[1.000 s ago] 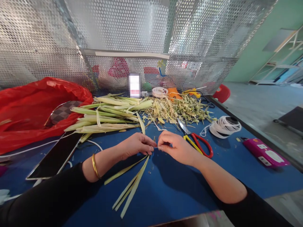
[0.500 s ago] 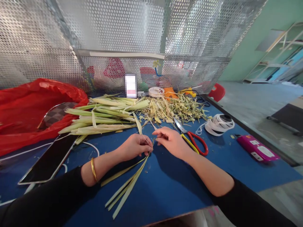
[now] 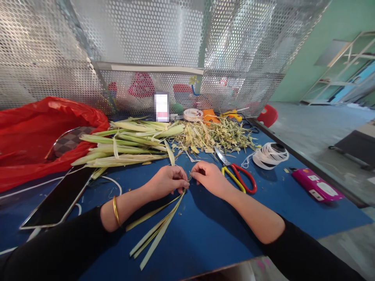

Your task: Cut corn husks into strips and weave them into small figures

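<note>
My left hand (image 3: 167,182), with a gold bangle at the wrist, pinches the gathered top of a small bundle of narrow corn husk strips (image 3: 160,233). The strips' loose ends fan down toward the table's front edge. A thin pale strand rises past the left fingers. Just to the right, my right hand (image 3: 210,178) has its thumb and forefinger pinched together close to the bundle's tip; what lies between them is too small to make out. Scissors (image 3: 245,178) with one red and one yellow handle lie slightly open beside the right hand.
Corn husks (image 3: 131,150) and a heap of dried trimmings (image 3: 225,134) cover the table's back. A white string spool (image 3: 270,156) and magenta box (image 3: 318,185) stand right. A red plastic bag (image 3: 26,136) and dark tablet (image 3: 58,199) lie left. Perforated metal panels (image 3: 161,35) rise behind.
My right hand has moved slightly left and its fingertips have closed into a pinch near the bundle's tip. The left hand keeps its hold on the husk strips.
</note>
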Demonstrator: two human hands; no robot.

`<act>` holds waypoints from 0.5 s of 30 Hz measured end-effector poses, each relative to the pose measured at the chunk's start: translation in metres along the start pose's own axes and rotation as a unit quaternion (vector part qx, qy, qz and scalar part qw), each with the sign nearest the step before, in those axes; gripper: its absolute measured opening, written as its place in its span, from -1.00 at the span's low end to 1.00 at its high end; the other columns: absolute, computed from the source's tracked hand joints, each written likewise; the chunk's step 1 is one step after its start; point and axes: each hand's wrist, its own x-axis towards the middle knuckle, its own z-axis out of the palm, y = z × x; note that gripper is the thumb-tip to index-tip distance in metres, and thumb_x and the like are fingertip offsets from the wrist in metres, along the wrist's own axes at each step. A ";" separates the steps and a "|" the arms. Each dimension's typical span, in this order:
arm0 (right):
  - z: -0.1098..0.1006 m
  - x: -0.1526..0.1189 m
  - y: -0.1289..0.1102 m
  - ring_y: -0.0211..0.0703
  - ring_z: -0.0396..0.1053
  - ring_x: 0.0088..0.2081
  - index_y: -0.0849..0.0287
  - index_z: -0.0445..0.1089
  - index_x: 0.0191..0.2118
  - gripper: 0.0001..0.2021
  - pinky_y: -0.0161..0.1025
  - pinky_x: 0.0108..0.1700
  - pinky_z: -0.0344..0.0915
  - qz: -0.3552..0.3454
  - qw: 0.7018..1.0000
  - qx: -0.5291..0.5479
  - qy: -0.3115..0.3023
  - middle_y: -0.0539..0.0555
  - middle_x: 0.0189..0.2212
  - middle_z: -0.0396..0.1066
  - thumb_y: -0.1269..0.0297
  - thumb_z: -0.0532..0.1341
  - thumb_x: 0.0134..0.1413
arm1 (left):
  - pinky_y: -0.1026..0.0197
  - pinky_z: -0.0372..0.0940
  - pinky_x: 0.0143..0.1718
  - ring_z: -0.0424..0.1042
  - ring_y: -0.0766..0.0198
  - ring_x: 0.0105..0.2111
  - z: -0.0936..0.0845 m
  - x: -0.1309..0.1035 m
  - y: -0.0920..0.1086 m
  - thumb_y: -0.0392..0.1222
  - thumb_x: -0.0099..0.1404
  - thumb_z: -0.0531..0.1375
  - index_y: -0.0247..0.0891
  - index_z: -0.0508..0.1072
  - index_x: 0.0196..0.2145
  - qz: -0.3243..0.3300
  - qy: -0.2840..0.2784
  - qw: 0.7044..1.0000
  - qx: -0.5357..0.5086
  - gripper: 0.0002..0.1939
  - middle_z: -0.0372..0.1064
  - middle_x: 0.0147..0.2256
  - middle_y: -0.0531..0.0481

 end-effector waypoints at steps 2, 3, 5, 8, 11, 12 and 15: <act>-0.001 0.000 -0.001 -0.32 0.28 -0.60 0.17 0.29 -0.49 -0.88 -0.32 -0.44 0.21 0.003 1.000 -0.011 0.000 -0.11 -0.63 0.26 0.37 0.16 0.05 | 0.40 0.14 -0.66 0.37 0.37 -0.57 0.000 0.000 -0.001 -0.16 0.07 0.24 -0.29 0.34 -0.45 -0.001 0.003 1.000 -0.002 -0.83 0.40 -0.54 0.07; -0.001 0.000 -0.001 -0.32 0.28 -0.60 0.16 0.28 -0.49 -0.87 -0.32 -0.44 0.21 0.006 1.000 -0.011 -0.002 -0.11 -0.64 0.25 0.37 0.15 0.06 | 0.40 0.14 -0.66 0.38 0.37 -0.57 0.000 0.000 -0.002 -0.16 0.07 0.24 -0.29 0.34 -0.44 -0.001 0.004 1.000 -0.002 -0.83 0.41 -0.54 0.06; -0.001 0.000 -0.001 -0.32 0.30 -0.59 0.16 0.28 -0.43 -0.92 -0.32 -0.44 0.23 0.015 1.000 0.015 -0.001 -0.11 -0.60 0.27 0.37 0.13 0.07 | 0.39 0.15 -0.66 0.38 0.36 -0.57 0.000 0.001 -0.003 -0.15 0.07 0.24 -0.29 0.35 -0.44 0.002 0.003 1.000 0.000 -0.82 0.41 -0.53 0.05; 0.000 0.000 0.001 -0.32 0.34 -0.53 0.15 0.31 -0.20 -0.86 -0.31 -0.42 0.28 0.011 0.998 0.062 0.002 -0.05 -0.40 0.32 0.32 0.16 0.07 | 0.39 0.15 -0.65 0.38 0.36 -0.57 0.000 0.000 -0.003 -0.15 0.06 0.25 -0.29 0.35 -0.46 0.004 0.002 1.000 0.007 -0.82 0.41 -0.53 0.06; 0.003 0.000 0.003 -0.33 0.30 -0.48 0.15 0.38 -0.18 -0.81 -0.29 -0.37 0.27 -0.027 1.000 0.011 0.006 0.01 -0.29 0.31 0.31 0.21 0.03 | 0.39 0.16 -0.64 0.39 0.35 -0.55 0.000 -0.001 -0.001 -0.17 0.06 0.25 -0.29 0.37 -0.47 0.006 0.004 1.000 0.023 -0.84 0.40 -0.54 0.07; 0.004 0.000 0.004 -0.34 0.27 -0.48 0.16 0.40 -0.23 -0.85 -0.30 -0.37 0.25 -0.040 0.999 -0.017 0.010 0.01 -0.30 0.31 0.33 0.22 0.02 | 0.39 0.17 -0.64 0.40 0.35 -0.55 0.000 -0.001 0.000 -0.17 0.06 0.25 -0.29 0.37 -0.47 0.007 0.006 1.000 0.029 -0.85 0.40 -0.55 0.08; 0.006 0.001 0.005 -0.35 0.22 -0.50 0.16 0.42 -0.38 -0.97 -0.31 -0.37 0.20 -0.052 0.996 -0.068 0.021 -0.01 -0.35 0.30 0.36 0.24 -0.01 | 0.39 0.18 -0.63 0.40 0.35 -0.54 0.001 -0.002 0.001 -0.18 0.06 0.25 -0.28 0.38 -0.48 0.008 0.010 0.999 0.041 -0.87 0.39 -0.56 0.09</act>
